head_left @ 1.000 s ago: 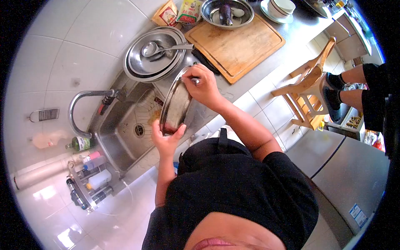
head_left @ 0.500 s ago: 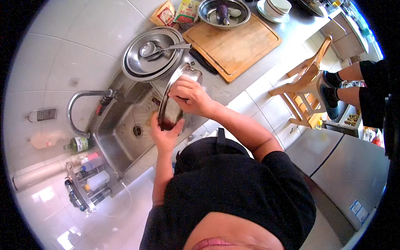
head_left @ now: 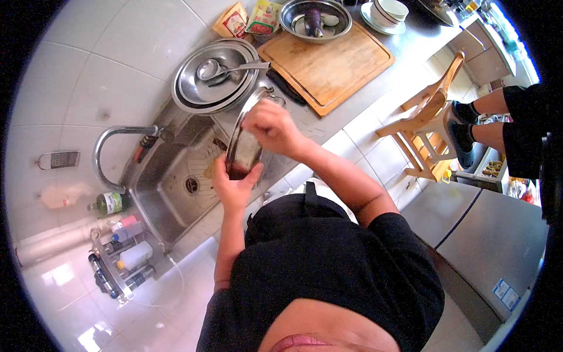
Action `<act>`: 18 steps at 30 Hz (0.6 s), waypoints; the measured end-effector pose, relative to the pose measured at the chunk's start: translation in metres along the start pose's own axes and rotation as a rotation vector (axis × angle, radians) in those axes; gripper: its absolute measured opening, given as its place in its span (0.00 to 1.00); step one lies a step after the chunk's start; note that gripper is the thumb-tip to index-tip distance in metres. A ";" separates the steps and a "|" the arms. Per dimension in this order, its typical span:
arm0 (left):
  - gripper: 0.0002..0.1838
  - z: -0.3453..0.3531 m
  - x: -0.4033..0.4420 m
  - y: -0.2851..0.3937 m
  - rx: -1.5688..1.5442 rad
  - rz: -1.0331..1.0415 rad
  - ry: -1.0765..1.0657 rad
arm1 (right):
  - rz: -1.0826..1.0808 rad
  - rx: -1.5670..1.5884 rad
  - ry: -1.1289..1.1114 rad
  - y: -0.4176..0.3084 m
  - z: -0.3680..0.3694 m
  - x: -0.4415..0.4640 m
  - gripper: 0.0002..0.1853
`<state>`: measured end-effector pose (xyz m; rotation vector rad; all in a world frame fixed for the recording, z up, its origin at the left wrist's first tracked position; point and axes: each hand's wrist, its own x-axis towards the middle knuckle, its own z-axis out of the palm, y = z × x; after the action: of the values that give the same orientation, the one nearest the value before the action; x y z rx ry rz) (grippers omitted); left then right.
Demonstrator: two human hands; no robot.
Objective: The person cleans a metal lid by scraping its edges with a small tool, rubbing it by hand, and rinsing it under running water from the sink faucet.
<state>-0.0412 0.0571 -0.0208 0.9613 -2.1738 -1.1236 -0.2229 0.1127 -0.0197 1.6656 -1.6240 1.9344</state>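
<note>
My left hand point(head_left: 236, 185) grips the lower rim of a shallow metal pan point(head_left: 245, 145), which is tilted up on its side beside the sink. Over the pan's inner face is my right hand point(head_left: 271, 126), its fingers curled closed and slightly blurred; what they hold, if anything, is hidden. Nested metal bowls point(head_left: 182, 94) with a ladle point(head_left: 209, 69) across them stand behind the pan. To their right lies a wooden cutting board point(head_left: 334, 64), near a metal bowl point(head_left: 346, 29) containing an eggplant point(head_left: 312, 22).
The steel sink point(head_left: 170, 202) with a curved faucet point(head_left: 99, 155) is at left, above a rack of bottles point(head_left: 135, 256). White bowls point(head_left: 390, 10) stand at the back. Another person's feet point(head_left: 464, 132) are by a wooden chair point(head_left: 437, 108), near a grey fridge point(head_left: 498, 240).
My right hand has moved over the pan's face, away from the upper rim where it was a second ago. My left hand keeps its grip on the lower rim.
</note>
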 end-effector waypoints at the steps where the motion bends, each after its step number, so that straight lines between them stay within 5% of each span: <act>1: 0.36 0.001 0.000 -0.001 -0.017 0.016 0.008 | -0.065 0.052 -0.036 -0.006 0.003 0.002 0.07; 7: 0.33 -0.002 0.002 0.008 -0.037 0.020 0.004 | 0.296 -0.047 0.112 0.018 -0.018 -0.002 0.06; 12: 0.30 0.006 0.002 0.011 -0.082 0.146 0.080 | 0.201 -0.187 0.018 0.013 -0.017 -0.001 0.06; 15: 0.31 0.007 0.001 0.013 -0.211 0.018 0.066 | -0.030 -0.079 -0.119 -0.006 -0.018 0.005 0.06; 18: 0.31 0.007 0.004 0.006 -0.071 0.156 0.091 | 0.103 -0.088 -0.035 0.012 -0.017 -0.002 0.06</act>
<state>-0.0501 0.0598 -0.0192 0.7825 -2.0817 -1.0554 -0.2412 0.1211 -0.0258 1.6225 -1.8141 1.8589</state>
